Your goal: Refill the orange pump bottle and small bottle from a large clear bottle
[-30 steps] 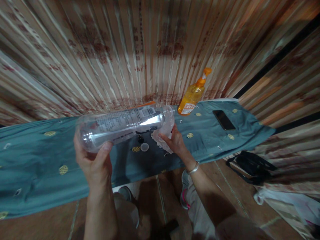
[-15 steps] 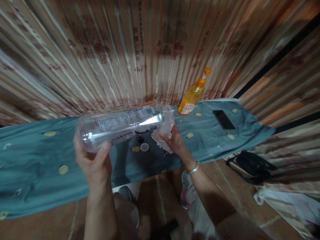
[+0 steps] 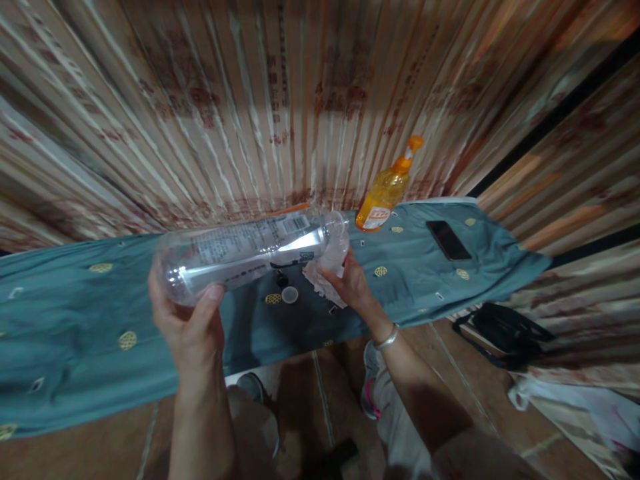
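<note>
My left hand grips the base of a large clear plastic bottle, which lies almost level with its open mouth pointing right. At that mouth my right hand holds a small clear plastic cup, together with a crumpled white tissue. A little water shows inside the bottle. The bottle's white cap lies on the teal cloth just below the bottle's neck.
An orange pump bottle stands at the back of the cloth-covered table, against a striped wall. A black phone lies to the right. A black bag and a white plastic bag sit on the floor at right.
</note>
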### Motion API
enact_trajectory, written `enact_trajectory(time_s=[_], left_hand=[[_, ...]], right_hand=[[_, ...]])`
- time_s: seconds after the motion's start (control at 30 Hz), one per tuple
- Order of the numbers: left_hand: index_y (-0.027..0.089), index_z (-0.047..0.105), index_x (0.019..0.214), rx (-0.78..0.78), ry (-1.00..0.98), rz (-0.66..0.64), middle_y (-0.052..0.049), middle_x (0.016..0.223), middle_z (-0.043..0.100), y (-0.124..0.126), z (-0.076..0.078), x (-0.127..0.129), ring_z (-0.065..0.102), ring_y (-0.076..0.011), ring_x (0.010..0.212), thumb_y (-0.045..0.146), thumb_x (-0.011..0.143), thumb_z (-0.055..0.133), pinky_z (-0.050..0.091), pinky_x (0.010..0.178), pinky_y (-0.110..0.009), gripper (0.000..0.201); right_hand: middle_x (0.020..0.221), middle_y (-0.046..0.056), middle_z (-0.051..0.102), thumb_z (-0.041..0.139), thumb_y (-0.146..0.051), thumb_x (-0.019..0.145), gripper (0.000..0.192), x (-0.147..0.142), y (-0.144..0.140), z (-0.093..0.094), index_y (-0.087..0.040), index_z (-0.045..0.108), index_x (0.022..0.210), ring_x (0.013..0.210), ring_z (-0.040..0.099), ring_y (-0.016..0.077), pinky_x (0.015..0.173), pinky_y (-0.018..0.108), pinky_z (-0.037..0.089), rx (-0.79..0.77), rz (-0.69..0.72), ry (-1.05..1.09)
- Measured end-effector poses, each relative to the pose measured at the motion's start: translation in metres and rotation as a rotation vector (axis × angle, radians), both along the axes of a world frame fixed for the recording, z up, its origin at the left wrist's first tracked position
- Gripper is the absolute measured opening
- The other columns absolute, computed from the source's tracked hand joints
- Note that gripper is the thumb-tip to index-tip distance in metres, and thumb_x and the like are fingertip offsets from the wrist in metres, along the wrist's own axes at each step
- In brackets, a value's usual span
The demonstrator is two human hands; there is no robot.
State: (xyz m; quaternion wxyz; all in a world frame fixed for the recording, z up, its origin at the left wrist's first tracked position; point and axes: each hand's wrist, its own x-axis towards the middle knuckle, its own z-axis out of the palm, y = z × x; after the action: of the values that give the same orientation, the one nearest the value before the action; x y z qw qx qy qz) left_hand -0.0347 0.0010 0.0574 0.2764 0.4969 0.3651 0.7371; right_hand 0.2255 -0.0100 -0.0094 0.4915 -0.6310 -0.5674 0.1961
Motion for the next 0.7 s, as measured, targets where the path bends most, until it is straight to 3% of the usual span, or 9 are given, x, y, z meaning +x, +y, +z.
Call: enact_trajectory(time_s=[0.47, 0.7], left_hand=[[0.037, 0.067, 0.13, -0.031, -0.036, 0.007, -0.005, 0.13, 0.068, -0.0013, 0.0012, 0.0007, 0.061, -0.0341, 0.128, 0.049, 0.054, 0.094, 0.039, 0.116, -0.063, 0.081], [0.037, 0.067, 0.13, -0.063, -0.031, 0.02, -0.005, 0.132, 0.068, -0.001, 0.0032, 0.0013, 0.061, -0.0338, 0.129, 0.054, 0.05, 0.093, 0.039, 0.117, -0.061, 0.086]], right_hand=[[0.119, 0.017, 0.074, 0.072, -0.047, 0.084, 0.069, -0.0001, -0.0006, 0.0014, -0.013, 0.049, 0.139, 0.104, 0.075, 0.0318, 0.092, 0.049, 0.064, 0.019, 0.023, 0.004], [0.119, 0.016, 0.075, 0.075, -0.047, 0.082, 0.067, -0.0007, 0.0009, -0.0031, -0.019, 0.051, 0.138, 0.106, 0.074, 0.0338, 0.094, 0.052, 0.063, 0.01, -0.028, -0.008]])
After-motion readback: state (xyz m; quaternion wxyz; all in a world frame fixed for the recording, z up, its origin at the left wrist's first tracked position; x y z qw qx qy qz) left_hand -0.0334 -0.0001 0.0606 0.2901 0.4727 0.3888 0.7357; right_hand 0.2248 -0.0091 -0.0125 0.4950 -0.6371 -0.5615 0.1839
